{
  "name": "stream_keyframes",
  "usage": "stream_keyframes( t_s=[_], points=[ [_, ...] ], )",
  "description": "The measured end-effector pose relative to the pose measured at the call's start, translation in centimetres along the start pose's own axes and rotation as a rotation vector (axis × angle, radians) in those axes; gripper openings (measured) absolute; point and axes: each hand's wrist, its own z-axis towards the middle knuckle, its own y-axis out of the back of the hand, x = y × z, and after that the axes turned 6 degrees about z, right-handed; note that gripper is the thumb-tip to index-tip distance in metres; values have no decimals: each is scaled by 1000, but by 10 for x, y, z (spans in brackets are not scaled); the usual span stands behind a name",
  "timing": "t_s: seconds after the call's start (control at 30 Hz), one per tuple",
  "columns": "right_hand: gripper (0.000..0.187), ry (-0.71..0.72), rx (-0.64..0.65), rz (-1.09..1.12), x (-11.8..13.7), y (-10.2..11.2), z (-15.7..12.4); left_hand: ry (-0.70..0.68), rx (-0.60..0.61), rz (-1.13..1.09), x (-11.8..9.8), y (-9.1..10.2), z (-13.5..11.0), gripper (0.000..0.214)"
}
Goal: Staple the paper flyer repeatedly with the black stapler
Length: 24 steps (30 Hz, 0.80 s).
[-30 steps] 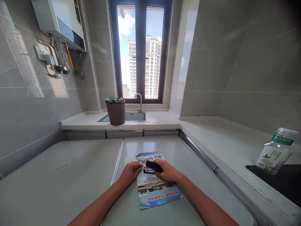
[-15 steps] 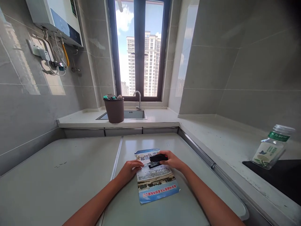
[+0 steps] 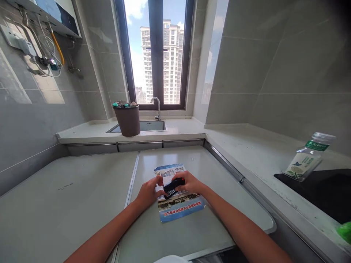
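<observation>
My right hand (image 3: 189, 181) is closed around the rear end of a black stapler (image 3: 174, 184) with a red spot near its back. A metal strip shows along the stapler's lower part, and its front points left and a little toward me. Curved in a C shape, my left hand (image 3: 149, 191) has thumb and forefinger apart at the stapler's front end. The thumb tip is at or very near that end; contact is hard to make out. Beneath both hands lies a printed leaflet (image 3: 179, 212) with blue borders, photos and text, flat on the white table.
The white tabletop (image 3: 90, 190) has a seam left of the leaflet. A brown bin (image 3: 127, 120) stands by the sink (image 3: 152, 126) and faucet. At right, a clear bottle (image 3: 308, 157) tilts on a black item (image 3: 320, 186) on the counter. Something green (image 3: 344, 231) shows at the right edge.
The stapler has turned and its front has come closer to me. My left fingers, formerly together at a thin metal piece by its front, have spread apart. The view has tipped downward.
</observation>
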Motion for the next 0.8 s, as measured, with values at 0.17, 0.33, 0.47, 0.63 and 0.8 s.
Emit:
stream_keyframes(
  t_s=[0.17,0.33,0.47,0.63,0.8],
  points=[
    [43,-132,-384,5,-12,50,1,-53,-19,193,0,-3,1,25],
    [40,-392,-690,-361,-26,101,-15,-10,83,307,17,-11,-2,46],
    [37,-500,-576,-391,-33,120,-27,16,76,330,24,-14,-2,42],
    [42,-504,-275,-217,-33,121,-30,14,98,342,24,-14,-1,44],
    [39,-396,-26,-151,-23,112,-29,27,94,314,21,-12,0,43]
  ],
)
